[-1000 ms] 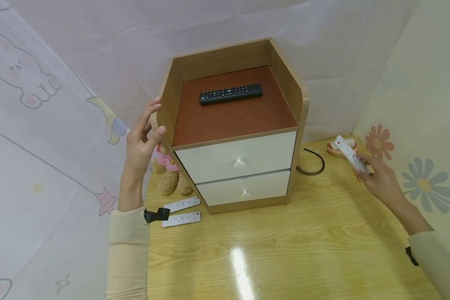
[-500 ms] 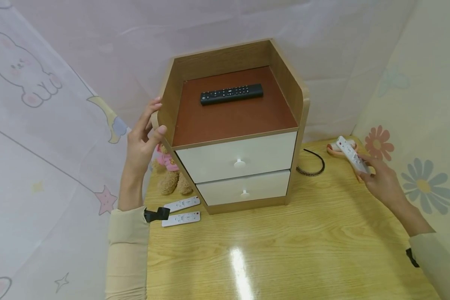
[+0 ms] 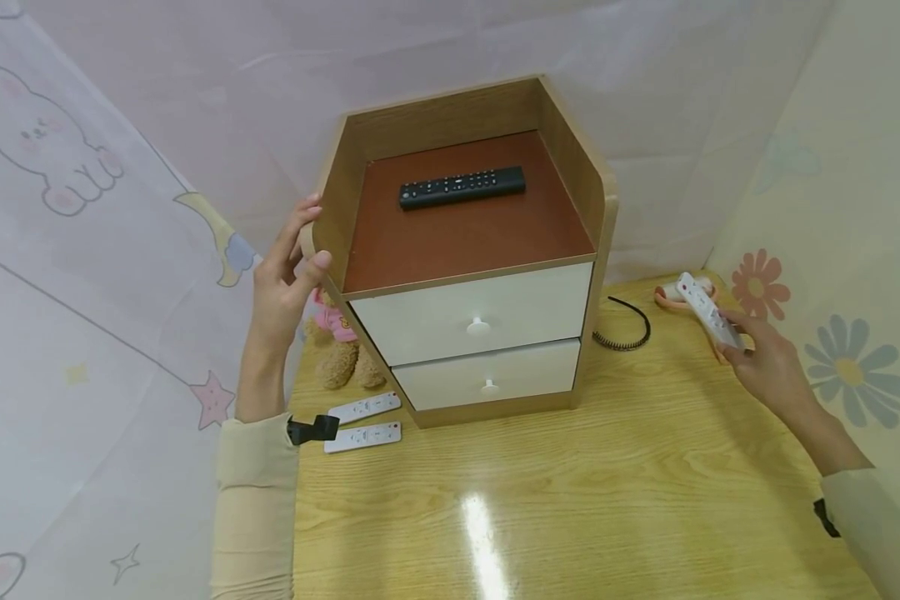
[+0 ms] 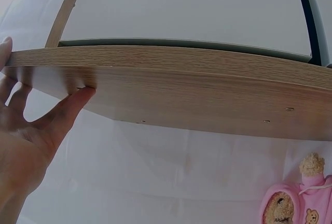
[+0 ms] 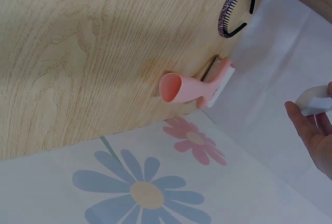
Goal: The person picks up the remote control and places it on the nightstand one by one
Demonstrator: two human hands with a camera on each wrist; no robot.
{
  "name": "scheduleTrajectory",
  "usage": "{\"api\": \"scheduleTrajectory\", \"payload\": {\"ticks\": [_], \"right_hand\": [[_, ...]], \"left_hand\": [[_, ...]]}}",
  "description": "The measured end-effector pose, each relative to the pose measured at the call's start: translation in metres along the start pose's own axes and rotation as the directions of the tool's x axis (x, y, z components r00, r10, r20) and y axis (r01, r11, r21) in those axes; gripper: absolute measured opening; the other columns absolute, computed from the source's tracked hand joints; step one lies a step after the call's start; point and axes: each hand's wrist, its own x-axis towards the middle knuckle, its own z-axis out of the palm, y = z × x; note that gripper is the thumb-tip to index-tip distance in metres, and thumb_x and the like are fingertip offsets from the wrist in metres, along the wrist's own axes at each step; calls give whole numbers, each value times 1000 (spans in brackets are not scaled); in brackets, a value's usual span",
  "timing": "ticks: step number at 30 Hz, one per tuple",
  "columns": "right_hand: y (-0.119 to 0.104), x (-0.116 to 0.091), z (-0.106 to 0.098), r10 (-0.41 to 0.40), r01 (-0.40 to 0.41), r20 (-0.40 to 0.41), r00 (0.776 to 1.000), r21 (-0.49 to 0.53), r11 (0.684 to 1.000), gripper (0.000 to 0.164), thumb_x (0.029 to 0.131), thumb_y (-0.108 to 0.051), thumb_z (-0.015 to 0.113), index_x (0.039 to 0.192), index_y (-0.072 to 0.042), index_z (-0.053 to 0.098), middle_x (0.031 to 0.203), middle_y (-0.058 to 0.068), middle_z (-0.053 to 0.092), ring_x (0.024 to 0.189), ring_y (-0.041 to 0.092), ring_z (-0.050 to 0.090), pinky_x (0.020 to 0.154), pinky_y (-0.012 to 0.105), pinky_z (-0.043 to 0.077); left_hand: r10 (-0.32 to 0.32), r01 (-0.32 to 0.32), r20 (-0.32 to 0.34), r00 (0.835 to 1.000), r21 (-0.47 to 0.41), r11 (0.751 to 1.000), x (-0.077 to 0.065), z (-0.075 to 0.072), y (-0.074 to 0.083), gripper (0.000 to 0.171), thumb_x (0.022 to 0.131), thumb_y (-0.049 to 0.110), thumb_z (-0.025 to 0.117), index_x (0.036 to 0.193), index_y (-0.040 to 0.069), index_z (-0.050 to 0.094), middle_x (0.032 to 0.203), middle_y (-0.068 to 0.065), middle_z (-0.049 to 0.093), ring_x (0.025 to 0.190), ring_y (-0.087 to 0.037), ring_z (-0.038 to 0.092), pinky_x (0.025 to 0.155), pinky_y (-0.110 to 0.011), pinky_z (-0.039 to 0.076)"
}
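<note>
My left hand [image 3: 281, 283] grips the front of the left side panel [image 3: 328, 225] of a small wood-edged cabinet with two white drawers [image 3: 435, 329]. Its thumb lies on the inner side, and its fingers are against the outer face, as the left wrist view also shows. My right hand [image 3: 768, 362] holds a white remote control [image 3: 705, 307] at its lower end, raised in front of a pink-handled lint roller [image 5: 194, 89] at the table's back right. Across the cabinet's brown top lies a black remote control [image 3: 462, 188]. Both drawers appear pushed in.
Two white remote controls [image 3: 363, 437] lie left of the cabinet's base, near a teddy bear [image 3: 337, 358] in pink. A black toothed headband [image 3: 630, 340] rests right of the cabinet on the wooden table [image 3: 570, 500]. Printed cloth walls [image 3: 682, 125] stand behind and at both sides.
My right hand and the white remote control have shifted very slightly to the right. The left hand keeps its grip on the cabinet's side panel.
</note>
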Motion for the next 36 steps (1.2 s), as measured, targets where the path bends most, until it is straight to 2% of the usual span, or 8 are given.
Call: {"api": "scheduleTrajectory", "payload": {"ticks": [5, 9, 11, 16, 19, 23, 29, 36], "right_hand": [[4, -2, 1, 0, 0, -10, 1000, -6, 1000, 53, 86, 7, 64, 136, 6, 47, 119, 34, 52, 106, 49, 51, 70, 24, 53], [4, -4, 3, 25, -25, -3, 1000, -3, 1000, 53, 86, 10, 62, 137, 7, 45, 120, 33, 51, 107, 48, 50, 75, 36, 55], [4, -4, 4, 29, -29, 3, 1000, 0, 1000, 53, 86, 11, 61, 137, 8, 44, 121, 34, 50, 108, 50, 49, 75, 52, 50], [3, -2, 2, 17, -17, -1, 1000, -11, 1000, 53, 86, 9, 62, 137, 7, 45, 121, 34, 51, 107, 50, 50, 75, 53, 49], [4, 0, 0, 11, -11, -5, 1000, -21, 1000, 53, 87, 6, 65, 137, 6, 47, 122, 34, 52, 105, 51, 52, 71, 27, 54], [3, 1, -2, -13, 12, -28, 1000, -30, 999, 53, 85, 5, 67, 136, 4, 49, 120, 34, 54, 99, 50, 55, 63, 1, 31], [-1, 1, -5, -42, 42, -62, 997, 5, 999, 55, 82, 11, 68, 134, 4, 50, 120, 30, 55, 101, 45, 53, 70, -6, 28], [-6, 3, -10, -28, 31, -69, 997, 44, 999, 56, 82, 14, 65, 134, 4, 49, 120, 31, 53, 100, 40, 50, 69, -6, 31]], "left_hand": [[19, -19, 1, 1000, 12, 1000, 0, 0, 0, 44, 96, 8, 56, 137, -3, 45, 149, -15, 40, 122, -26, 42, 52, -19, 35], [28, -28, -2, 1000, 19, 999, 0, 0, 0, 44, 96, 10, 56, 137, -4, 45, 149, -16, 39, 125, -25, 40, 58, -22, 36], [30, -30, -5, 1000, 21, 999, 0, 0, -1, 44, 96, 10, 56, 137, -4, 45, 149, -16, 40, 126, -25, 40, 61, -23, 36], [27, -27, -7, 1000, 8, 1000, 0, 1, -1, 45, 96, 10, 56, 137, -4, 45, 149, -16, 39, 136, -25, 35, 82, -27, 37], [26, -26, -4, 1000, 1, 1000, 0, 1, -1, 45, 96, 9, 57, 137, -4, 45, 149, -16, 39, 140, -25, 32, 89, -31, 35], [33, -33, -1, 999, 4, 999, 1, 1, -2, 46, 96, 12, 58, 137, -4, 45, 149, -17, 39, 140, -25, 32, 92, -32, 33], [60, -60, 5, 998, 23, 998, 1, 0, -3, 47, 97, 17, 59, 136, -5, 45, 148, -19, 39, 139, -26, 33, 100, -35, 33], [63, -63, 4, 998, 11, 998, 1, 0, -3, 47, 96, 16, 59, 136, -6, 45, 148, -20, 39, 138, -26, 33, 95, -35, 32]]}}
